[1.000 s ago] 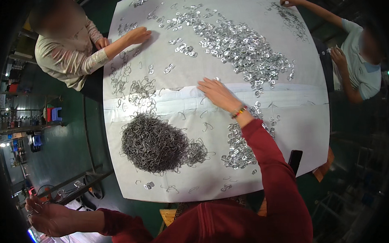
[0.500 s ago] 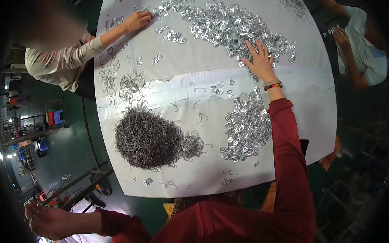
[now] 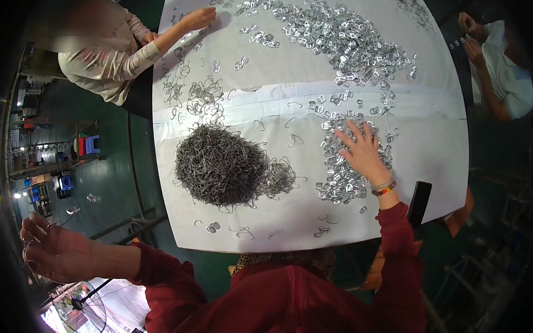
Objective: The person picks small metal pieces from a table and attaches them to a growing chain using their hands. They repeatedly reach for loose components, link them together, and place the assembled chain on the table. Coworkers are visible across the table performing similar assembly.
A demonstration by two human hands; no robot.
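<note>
My right hand lies with fingers spread on the near pile of small silver metal buckles, palm down. Beyond it, a larger heap of the same buckles stretches toward the far edge of the white-covered table. My left hand is raised off the table at the far left, its fingers curled; thin shiny bits show at the fingertips, too small to make out. A dense mound of bent wire hooks sits left of the near buckles, with a smaller clump of hooks beside it.
A dark phone lies near the right front edge. One person's hand is over the table at far left; another person sits at right, handling small pieces. Loose hooks lie scattered. A fan stands lower left.
My right hand has drawn back from the far buckle heap onto the near pile, and more buckles lie between the two. The left person's hand has lifted from the pieces. The phone has come into fuller view.
</note>
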